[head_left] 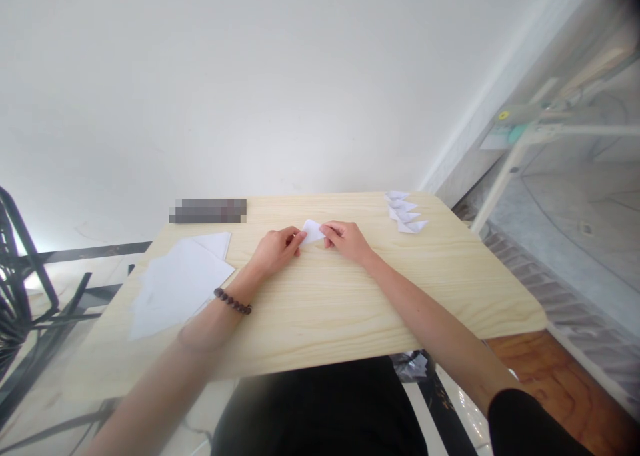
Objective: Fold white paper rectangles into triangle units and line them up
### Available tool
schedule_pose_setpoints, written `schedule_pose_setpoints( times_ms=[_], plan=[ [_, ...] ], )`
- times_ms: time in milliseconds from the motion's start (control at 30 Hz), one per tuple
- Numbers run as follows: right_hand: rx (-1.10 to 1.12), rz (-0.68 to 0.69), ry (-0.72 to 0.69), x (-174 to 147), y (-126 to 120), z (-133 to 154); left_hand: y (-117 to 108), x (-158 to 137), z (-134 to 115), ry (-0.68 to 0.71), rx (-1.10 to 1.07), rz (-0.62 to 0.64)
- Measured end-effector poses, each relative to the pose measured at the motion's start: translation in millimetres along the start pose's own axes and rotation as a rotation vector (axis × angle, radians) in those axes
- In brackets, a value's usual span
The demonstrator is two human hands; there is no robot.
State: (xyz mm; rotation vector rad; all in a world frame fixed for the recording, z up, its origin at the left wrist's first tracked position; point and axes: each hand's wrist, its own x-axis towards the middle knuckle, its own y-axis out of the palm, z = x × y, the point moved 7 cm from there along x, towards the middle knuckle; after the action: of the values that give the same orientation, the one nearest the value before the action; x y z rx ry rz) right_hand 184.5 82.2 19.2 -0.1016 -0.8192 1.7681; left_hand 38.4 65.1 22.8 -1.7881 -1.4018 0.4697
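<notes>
A small piece of folded white paper (313, 231) is held just above the middle of the table. My left hand (279, 248) pinches its left edge between thumb and fingers. On the opposite side, my right hand (346, 239) grips the right edge the same way. Several folded white paper shapes (411, 227) with pointed tips stand in a row to the right of my right hand. Left of my left forearm lies a spread stack of white paper sheets (183, 276). The fingertips partly cover the paper's ends.
The light wood table (320, 309) has rounded corners and stands against a white wall (300, 96). A blurred-out dark object (209, 211) lies at its back left. Black metal frames (30, 283) are on the left, and a white metal frame (505, 169) is on the right.
</notes>
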Motion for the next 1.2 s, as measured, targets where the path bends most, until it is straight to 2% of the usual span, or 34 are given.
schedule_pose_setpoints(
  times_ms=[533, 700, 833, 1200],
  plan=[
    [0.006, -0.003, 0.001, -0.5, -0.1, 0.7, -0.4, 0.0, -0.2, 0.001, -0.013, -0.005],
    [-0.009, -0.048, 0.032, -0.1, -2.8, -2.7, -2.7, 0.2, 1.4, -0.019, -0.097, -0.015],
    [-0.042, -0.103, 0.06, 0.9, -7.5, -7.2, -0.3, 0.6, -0.4, 0.006, -0.167, 0.02],
    [-0.077, -0.091, 0.026, 0.4, -6.4, -3.8, 6.8, 2.8, 3.5, 0.005, -0.235, 0.086]
  ],
)
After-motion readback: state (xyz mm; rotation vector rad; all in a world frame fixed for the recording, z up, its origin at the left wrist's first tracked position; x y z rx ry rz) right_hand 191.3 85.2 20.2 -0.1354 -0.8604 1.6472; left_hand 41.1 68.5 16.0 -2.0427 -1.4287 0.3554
